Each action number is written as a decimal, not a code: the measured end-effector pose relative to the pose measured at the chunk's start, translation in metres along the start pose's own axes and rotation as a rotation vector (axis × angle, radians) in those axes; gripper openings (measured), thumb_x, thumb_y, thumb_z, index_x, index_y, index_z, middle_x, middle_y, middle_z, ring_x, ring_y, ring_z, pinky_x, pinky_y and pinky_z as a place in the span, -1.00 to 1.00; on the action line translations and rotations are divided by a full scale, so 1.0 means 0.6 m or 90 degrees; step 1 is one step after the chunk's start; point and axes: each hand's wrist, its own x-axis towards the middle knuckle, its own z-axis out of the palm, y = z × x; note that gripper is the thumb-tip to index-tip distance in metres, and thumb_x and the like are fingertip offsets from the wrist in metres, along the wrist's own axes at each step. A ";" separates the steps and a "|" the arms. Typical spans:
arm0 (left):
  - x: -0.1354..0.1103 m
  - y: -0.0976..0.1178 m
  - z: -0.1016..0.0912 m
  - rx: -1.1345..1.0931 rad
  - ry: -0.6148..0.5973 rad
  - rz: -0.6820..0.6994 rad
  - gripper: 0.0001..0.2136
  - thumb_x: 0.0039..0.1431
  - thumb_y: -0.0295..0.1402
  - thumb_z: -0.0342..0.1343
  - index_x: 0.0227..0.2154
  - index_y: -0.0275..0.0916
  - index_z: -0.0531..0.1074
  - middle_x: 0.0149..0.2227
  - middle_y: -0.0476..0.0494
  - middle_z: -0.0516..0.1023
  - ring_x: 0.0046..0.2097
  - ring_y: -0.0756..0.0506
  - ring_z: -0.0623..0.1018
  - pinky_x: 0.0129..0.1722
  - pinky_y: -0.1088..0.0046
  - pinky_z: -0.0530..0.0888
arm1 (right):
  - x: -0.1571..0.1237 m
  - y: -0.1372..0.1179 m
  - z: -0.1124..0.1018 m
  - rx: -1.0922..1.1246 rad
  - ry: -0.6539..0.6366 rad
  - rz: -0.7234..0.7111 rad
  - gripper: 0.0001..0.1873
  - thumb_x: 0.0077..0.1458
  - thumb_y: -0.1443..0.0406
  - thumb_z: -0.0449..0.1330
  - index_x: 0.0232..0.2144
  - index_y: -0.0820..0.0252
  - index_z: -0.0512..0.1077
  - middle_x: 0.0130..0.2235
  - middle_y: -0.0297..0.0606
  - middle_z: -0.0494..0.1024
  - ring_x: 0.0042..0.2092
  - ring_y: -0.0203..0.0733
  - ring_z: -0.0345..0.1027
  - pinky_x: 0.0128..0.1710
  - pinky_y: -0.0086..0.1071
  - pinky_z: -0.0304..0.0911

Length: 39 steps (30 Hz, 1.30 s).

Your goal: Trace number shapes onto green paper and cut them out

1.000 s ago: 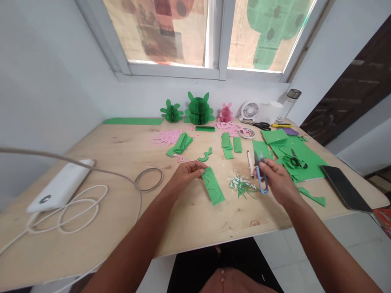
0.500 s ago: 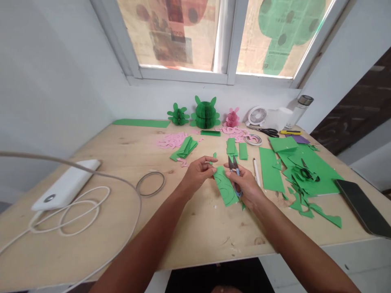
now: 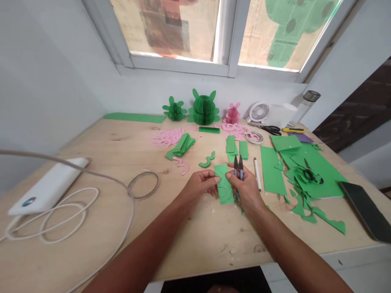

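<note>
A folded-looking green paper strip [image 3: 225,187] with curved lines drawn on it is held upright between my hands. My left hand [image 3: 204,182] pinches its left edge between thumb and fingers. My right hand [image 3: 247,185] pinches the right edge with the thumb and also keeps a pair of thread snips [image 3: 238,167] in the palm, blades pointing away from me and apart. Just beyond, a wavy green cut-out [image 3: 207,160] lies on the table. To the left of it are a stack of folded green strips [image 3: 181,146] and a wavy pink piece [image 3: 181,165].
Green paper animals [image 3: 204,109] and a pink one [image 3: 232,114] stand by the wall. Right of my hands lie a white pen [image 3: 257,175], green sheets [image 3: 273,171], scraps [image 3: 328,219] and a phone [image 3: 365,209]. A power bank [image 3: 50,185] with a cable [image 3: 130,228] sits left.
Both hands have drawn slightly nearer to me, and the green strip is held straighter. The wavy green cut-out now shows fully beyond my hands. The view has shifted a little.
</note>
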 end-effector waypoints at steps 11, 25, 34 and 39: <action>0.008 -0.001 -0.006 -0.021 0.072 0.040 -0.75 -0.20 -0.23 0.36 -0.53 -0.29 0.47 -0.60 -0.06 0.51 -0.56 0.02 0.47 -0.59 0.57 0.33 | 0.000 0.011 0.001 0.036 0.003 -0.027 -0.55 -0.05 0.02 0.29 -0.19 0.20 0.48 -0.49 -0.41 0.45 -0.60 -0.43 0.08 -0.62 -0.49 -0.02; -0.001 0.005 0.004 -0.132 0.141 0.047 -0.71 -0.25 -0.25 0.39 -0.46 -0.31 0.50 -0.52 -0.10 0.56 -0.47 -0.01 0.52 -0.44 0.50 0.45 | 0.005 0.031 -0.003 -0.030 0.008 -0.027 -0.66 -0.19 0.11 0.38 -0.42 0.21 0.44 -0.58 -0.44 0.41 -0.60 -0.41 0.02 -0.61 -0.47 -0.10; -0.005 -0.001 0.010 -0.087 0.103 0.005 -0.75 -0.23 -0.26 0.39 -0.54 -0.34 0.53 -0.57 -0.14 0.55 -0.51 -0.01 0.51 -0.51 0.51 0.40 | 0.005 0.029 -0.006 -0.007 0.008 -0.017 -0.69 -0.19 0.14 0.39 -0.43 0.19 0.43 -0.65 -0.54 0.25 -0.62 -0.42 -0.03 -0.62 -0.48 -0.13; -0.007 0.000 0.015 -0.135 0.141 0.027 -0.77 -0.21 -0.28 0.39 -0.53 -0.33 0.54 -0.56 -0.11 0.56 -0.49 -0.01 0.51 -0.46 0.50 0.42 | -0.003 0.020 -0.004 0.024 -0.031 -0.034 -0.65 -0.07 0.05 0.34 -0.36 0.19 0.47 -0.53 -0.43 0.42 -0.59 -0.40 0.08 -0.61 -0.47 -0.04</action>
